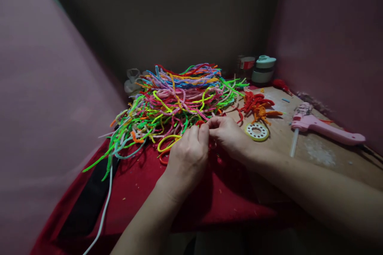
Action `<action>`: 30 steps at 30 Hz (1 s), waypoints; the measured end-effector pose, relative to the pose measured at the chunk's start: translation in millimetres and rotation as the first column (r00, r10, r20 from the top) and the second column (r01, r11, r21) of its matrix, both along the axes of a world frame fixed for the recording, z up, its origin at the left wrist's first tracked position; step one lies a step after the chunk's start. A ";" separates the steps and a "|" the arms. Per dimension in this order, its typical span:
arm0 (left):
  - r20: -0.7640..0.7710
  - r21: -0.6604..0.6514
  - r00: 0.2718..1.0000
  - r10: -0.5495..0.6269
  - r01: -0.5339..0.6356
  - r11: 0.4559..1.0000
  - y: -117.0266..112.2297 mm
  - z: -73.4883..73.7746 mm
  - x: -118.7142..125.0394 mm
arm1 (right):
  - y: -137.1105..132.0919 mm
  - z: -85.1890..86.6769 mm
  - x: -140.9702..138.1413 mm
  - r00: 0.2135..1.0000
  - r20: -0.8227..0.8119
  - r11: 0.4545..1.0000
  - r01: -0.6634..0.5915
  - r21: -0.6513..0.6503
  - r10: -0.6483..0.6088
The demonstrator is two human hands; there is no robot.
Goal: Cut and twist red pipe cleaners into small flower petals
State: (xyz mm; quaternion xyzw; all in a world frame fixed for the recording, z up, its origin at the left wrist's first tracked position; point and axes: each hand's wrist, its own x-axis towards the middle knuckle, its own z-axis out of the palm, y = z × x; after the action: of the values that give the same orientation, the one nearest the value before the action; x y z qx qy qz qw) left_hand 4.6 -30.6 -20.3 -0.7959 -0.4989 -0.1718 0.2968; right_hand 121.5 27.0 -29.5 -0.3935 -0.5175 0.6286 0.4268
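My left hand [188,153] and my right hand [229,135] meet over the red cloth [143,185], fingertips pinched together on a red pipe cleaner piece [200,123] between them. Just beyond lies a big tangled heap of pipe cleaners [176,99] in several colours. A yellow loop [167,141] and a red loop [163,159] of pipe cleaner lie on the cloth beside my left hand.
A bundle of red and orange pipe cleaner shapes [257,107] and a white ring with holes [256,131] lie right of my hands. A pink glue gun [326,129] rests on the wooden board [314,151]. Tape rolls [263,69] stand at the back. A white cable [104,207] runs down the cloth.
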 end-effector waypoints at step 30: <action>0.916 -0.392 0.148 0.373 0.529 0.753 11.3 16.8 -19.7 | 2.5 9.4 7.1 0.959 -0.159 0.960 -0.253 -0.121 0.233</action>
State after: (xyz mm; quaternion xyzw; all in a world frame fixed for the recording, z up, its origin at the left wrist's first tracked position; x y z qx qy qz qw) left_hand -15.1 -19.3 -3.5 -0.5563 -0.5427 -0.4772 -0.4103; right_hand 128.5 29.4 -20.1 -0.3097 -0.4844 0.7378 0.3536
